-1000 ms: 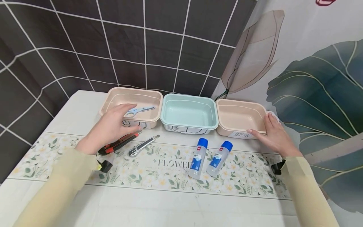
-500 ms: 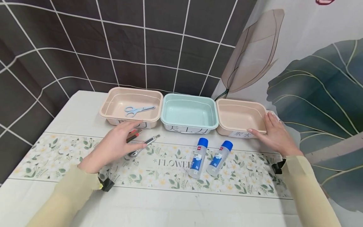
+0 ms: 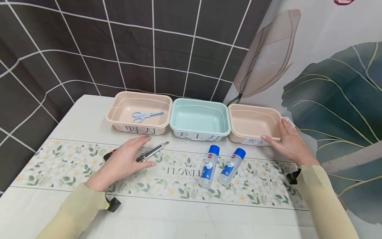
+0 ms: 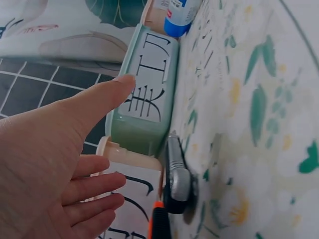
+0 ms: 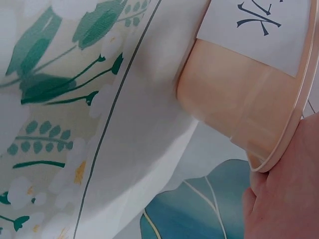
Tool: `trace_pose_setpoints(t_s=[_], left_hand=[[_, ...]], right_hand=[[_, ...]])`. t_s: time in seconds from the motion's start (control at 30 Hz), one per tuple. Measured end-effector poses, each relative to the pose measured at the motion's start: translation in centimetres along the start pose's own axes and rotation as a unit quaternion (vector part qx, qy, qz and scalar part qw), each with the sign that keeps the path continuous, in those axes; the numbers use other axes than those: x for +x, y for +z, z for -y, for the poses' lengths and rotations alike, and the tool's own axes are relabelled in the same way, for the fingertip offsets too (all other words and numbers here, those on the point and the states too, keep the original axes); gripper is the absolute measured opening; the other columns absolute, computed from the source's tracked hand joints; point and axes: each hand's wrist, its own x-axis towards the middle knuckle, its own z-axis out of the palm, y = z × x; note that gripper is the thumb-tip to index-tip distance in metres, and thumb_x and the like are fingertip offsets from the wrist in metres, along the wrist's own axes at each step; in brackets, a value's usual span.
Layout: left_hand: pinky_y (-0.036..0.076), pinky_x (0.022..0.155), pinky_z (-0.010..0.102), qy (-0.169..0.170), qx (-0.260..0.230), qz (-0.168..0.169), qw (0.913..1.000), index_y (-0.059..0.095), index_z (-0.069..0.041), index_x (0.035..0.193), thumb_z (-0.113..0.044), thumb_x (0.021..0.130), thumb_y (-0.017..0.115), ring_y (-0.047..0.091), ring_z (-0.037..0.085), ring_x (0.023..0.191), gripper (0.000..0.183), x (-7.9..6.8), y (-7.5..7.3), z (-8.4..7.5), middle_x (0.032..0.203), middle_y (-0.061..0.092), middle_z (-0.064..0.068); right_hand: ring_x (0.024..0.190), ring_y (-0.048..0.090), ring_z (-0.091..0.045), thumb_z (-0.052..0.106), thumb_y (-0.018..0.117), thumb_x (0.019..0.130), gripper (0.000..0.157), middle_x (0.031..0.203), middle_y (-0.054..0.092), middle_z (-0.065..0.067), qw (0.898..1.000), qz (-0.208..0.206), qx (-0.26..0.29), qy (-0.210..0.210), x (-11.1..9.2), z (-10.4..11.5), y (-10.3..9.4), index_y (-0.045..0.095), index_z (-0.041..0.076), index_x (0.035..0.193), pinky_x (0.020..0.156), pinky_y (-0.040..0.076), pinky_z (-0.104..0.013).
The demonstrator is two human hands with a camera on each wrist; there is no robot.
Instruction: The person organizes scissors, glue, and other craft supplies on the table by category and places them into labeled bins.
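My left hand [image 3: 123, 162] hovers over the floral strip with its thumb and fingers spread, holding nothing. Just beyond it lies a silver utility knife [image 3: 153, 151]; a red-and-black utility knife [image 3: 109, 154] is mostly hidden beneath the hand in the head view. The left wrist view shows both knives beside the labelled boxes. At the right, my right hand [image 3: 290, 144] rests on the corner of a beige box [image 3: 253, 125], thumb along the front rim and straight fingers at its side. Blue-handled scissors [image 3: 146, 116] lie inside the left beige box [image 3: 162, 126].
A mint box [image 3: 200, 116] stands between the two beige ones, and all three carry paper labels at the front. Two blue-capped glue bottles [image 3: 209, 169] lie on the cloth right of the centre. A dark gridded curtain [image 3: 173, 49] hangs close behind the boxes.
My left hand has drawn back from the box with the scissors, coming lower and nearer over the knives. My right hand stays at the right box.
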Motion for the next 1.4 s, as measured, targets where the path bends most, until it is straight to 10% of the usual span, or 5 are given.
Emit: trace_pose_setpoints(t_s=[1.0, 1.4], left_hand=[[0.038, 0.107, 0.060, -0.050, 0.010, -0.015, 0.9986, 0.066, 0.002, 0.129, -0.020, 0.088, 0.082, 0.048, 0.045, 0.130, 0.049, -0.6, 2.3, 1.2, 0.135, 0.056, 0.025], [0.049, 0.086, 0.051, -0.093, 0.015, -0.052, 0.9942, 0.072, 0.004, 0.107, -0.016, 0.086, 0.082, 0.064, 0.032, 0.097, 0.031, 0.0, 2.6, 0.3, 0.104, 0.068, 0.016]], right_hand=[[0.152, -0.007, -0.040, 0.067, 0.047, 0.097, 0.106, 0.166, -0.009, -0.024, 1.000, 0.005, 0.002, 0.003, 0.0, 0.2, 0.0, -0.003, -0.003, 0.159, 0.118, -0.005, -0.062], [0.152, -0.005, -0.041, 0.067, 0.047, 0.097, 0.106, 0.166, -0.009, -0.023, 1.000, 0.002, -0.003, 0.003, 0.1, 0.0, 0.2, -0.003, -0.004, 0.159, 0.118, -0.005, -0.060]])
